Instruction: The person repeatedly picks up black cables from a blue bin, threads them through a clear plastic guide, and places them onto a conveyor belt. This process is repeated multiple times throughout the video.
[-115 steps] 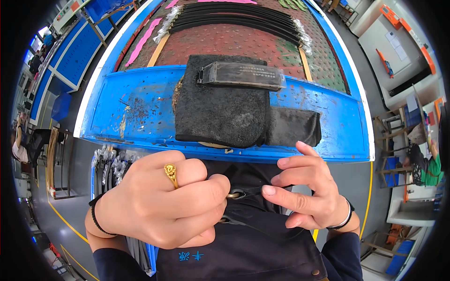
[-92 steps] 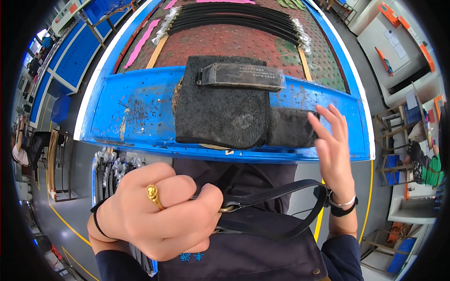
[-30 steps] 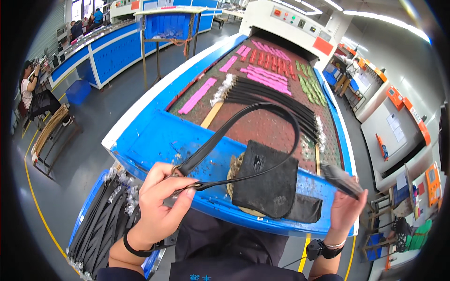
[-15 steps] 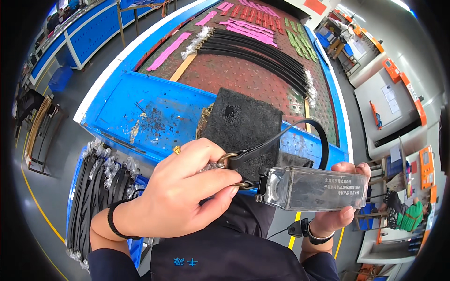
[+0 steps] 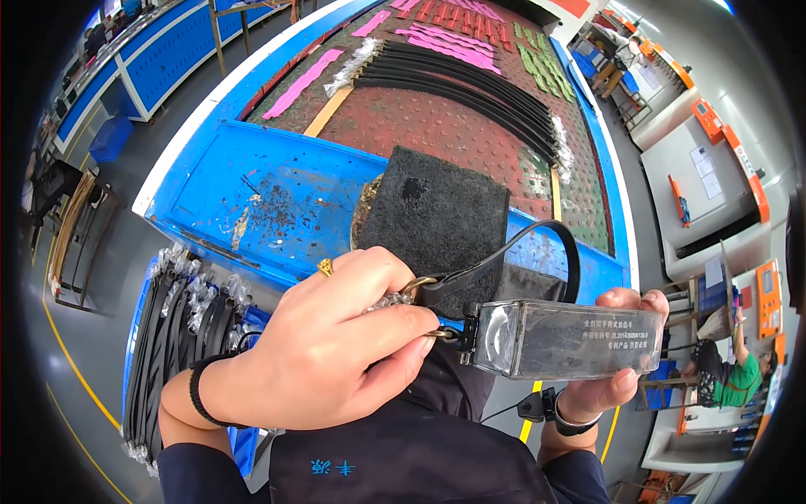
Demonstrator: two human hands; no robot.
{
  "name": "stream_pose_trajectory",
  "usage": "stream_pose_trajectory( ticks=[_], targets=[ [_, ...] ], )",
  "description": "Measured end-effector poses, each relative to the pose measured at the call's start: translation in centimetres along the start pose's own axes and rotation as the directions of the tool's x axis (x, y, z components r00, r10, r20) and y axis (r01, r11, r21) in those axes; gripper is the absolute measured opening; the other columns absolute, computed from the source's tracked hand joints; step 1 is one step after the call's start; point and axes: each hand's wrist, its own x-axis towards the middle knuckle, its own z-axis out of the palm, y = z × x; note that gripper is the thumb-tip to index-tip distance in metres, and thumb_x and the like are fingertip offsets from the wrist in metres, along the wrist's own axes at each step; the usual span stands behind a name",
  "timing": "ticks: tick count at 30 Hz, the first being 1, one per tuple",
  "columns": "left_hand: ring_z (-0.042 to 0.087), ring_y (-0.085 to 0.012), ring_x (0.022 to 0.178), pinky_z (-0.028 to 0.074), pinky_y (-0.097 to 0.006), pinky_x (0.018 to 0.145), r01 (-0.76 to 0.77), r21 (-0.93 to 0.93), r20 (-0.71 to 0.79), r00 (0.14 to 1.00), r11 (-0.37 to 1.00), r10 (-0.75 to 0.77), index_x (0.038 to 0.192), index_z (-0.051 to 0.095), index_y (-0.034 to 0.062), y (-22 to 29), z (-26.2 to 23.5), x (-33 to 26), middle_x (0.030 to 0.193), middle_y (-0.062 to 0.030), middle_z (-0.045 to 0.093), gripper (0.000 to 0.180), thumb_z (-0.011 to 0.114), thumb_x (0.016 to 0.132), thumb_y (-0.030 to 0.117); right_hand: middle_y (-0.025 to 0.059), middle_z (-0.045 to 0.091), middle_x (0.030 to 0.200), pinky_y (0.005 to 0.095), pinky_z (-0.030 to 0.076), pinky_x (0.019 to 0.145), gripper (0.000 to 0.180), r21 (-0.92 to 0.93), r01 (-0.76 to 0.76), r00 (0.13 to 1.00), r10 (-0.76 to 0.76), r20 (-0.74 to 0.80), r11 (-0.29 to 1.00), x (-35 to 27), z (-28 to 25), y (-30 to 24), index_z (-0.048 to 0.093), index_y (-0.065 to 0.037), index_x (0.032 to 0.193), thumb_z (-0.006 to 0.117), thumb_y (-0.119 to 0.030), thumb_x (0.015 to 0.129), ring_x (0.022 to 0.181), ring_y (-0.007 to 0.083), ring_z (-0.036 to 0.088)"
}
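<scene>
While pinched by both hands: glossy clear plastic sleeve point(image 5: 571, 339), black strap point(image 5: 537, 244).

The table point(image 5: 277, 189) is bright blue with dark smudges, and a rough black pad point(image 5: 432, 214) lies on it. Behind it, the reddish-brown dotted belt point(image 5: 437, 126) carries black straps point(image 5: 470, 80) and pink strips point(image 5: 445, 42). The clear sleeve point(image 5: 567, 340) looks grey, the strap loop point(image 5: 537, 244) black, its clasp point(image 5: 420, 290) brassy gold.

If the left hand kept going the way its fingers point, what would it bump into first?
The left hand points right, pinching the strap's metal clasp. It would likely meet the clear plastic box in the right hand first, though depth is uncertain.
</scene>
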Motion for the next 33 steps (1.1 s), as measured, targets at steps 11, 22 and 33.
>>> stream_pose_trajectory(
  ticks=[11, 22, 33],
  targets=[
    [0.053, -0.0184, 0.065, 0.040, -0.027, 0.055, 0.014, -0.007, -0.001, 1.000, 1.000, -0.014, 0.080, 0.066, 0.0021, 0.0, 0.0, 0.0, 0.076, -0.0090, 0.053, 0.018, 0.066, 0.062, -0.001, 0.0124, 0.050, 0.095, 0.0236, 0.044, 0.070, 0.074, 0.010, 0.036, 0.999, -0.036, 0.010, 0.999, -0.3, -0.6, 0.2, 0.036, -0.004, 0.117, 0.064, -0.049, 0.065, 0.083, 0.0148, 0.048],
    [0.052, -0.0185, 0.066, 0.039, -0.027, 0.053, -0.005, 0.047, -0.030, 1.000, 0.999, 0.006, 0.081, 0.067, 0.0032, 0.1, -0.2, -0.2, 0.077, -0.0092, 0.053, 0.020, 0.066, 0.061, 0.000, 0.0150, 0.055, 0.090, 0.0309, 0.044, 0.072, 0.083, 0.086, -0.023, 0.994, 0.031, -0.101, 0.996, -0.2, -1.3, 0.2, 0.036, -0.003, 0.113, 0.072, -0.053, 0.058, 0.082, 0.0203, 0.054],
    [0.053, -0.0190, 0.066, 0.040, -0.028, 0.053, -0.100, 0.118, -0.037, 0.994, 0.988, 0.105, 0.082, 0.068, 0.0050, 0.4, 0.0, -0.3, 0.080, -0.0090, 0.054, 0.026, 0.068, 0.056, 0.002, 0.0135, 0.050, 0.096, 0.0269, 0.048, 0.070, 0.076, 0.144, -0.040, 0.999, 0.040, 0.007, 0.989, -0.1, -0.7, 0.4, 0.034, -0.005, 0.117, 0.068, -0.046, 0.063, 0.084, 0.0180, 0.052]
  ],
)
